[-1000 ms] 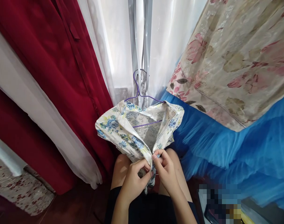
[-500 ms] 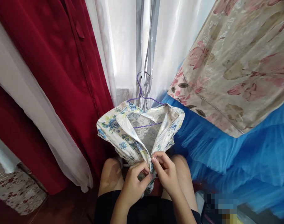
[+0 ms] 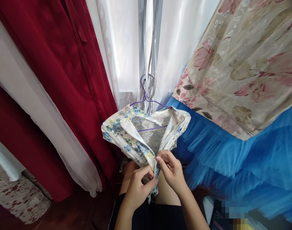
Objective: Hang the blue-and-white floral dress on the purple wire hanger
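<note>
A white sleeveless blouse [image 3: 126, 137] with blue and yellow flowers hangs from a purple wire hanger [image 3: 144, 92]. Its front edges part in a V at the top and meet at my hands. My left hand [image 3: 141, 183] pinches one front edge between thumb and fingers, low on the opening. Slightly higher and to the right, my right hand [image 3: 170, 166] has thumb and fingertips closed on the other edge. Whether a button or other fastener lies under the fingertips, I cannot tell. The lower part of the blouse is bunched and partly hidden behind my left hand.
Red curtain-like cloth [image 3: 88, 105] and whitish cloth [image 3: 47, 108] hang at left. White fabric [image 3: 126, 48] with grey straps [image 3: 142, 38] is behind the hanger. At right hang a pink-flowered beige cloth [image 3: 246, 73] and blue tulle [image 3: 222, 159]. My legs [image 3: 167, 191] are below.
My legs have shifted, the left knee moving right and the right one inward. Both hands keep their pinch on the blouse; the right hand has risen slightly.
</note>
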{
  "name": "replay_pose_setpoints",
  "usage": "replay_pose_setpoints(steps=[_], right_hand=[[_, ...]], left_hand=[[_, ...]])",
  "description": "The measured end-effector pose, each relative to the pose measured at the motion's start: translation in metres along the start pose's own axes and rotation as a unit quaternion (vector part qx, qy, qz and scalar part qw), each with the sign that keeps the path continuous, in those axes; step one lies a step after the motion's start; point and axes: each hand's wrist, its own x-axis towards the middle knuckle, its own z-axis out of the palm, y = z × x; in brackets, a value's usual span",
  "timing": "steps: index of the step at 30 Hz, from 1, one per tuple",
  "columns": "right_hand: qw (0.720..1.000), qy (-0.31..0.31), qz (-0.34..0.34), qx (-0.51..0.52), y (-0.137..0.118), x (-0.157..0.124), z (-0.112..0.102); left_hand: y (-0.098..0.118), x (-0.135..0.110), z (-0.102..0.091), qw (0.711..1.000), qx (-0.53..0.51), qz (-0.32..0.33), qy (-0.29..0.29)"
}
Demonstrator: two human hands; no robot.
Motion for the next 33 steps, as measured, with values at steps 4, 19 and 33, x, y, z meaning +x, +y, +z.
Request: replay_pose_setpoints(steps=[4,19,33], right_hand=[[0.993,0.025,-0.093,-0.072,-0.023,0.058,-0.007],[0.977,0.079,-0.196,0.011,-0.083,0.115,-0.006],[0.939,0.007,-0.294,-0.178,-0.06,0.12,-0.039]], left_hand=[[0.006,-0.004,0.001,0.999,0.031,0.007,0.01],[-0.006,-0.018,0.015,0.983,0.099,0.131,0.079],[0.144,0.126,-0.049,0.887,0.27,0.33,0.176]])
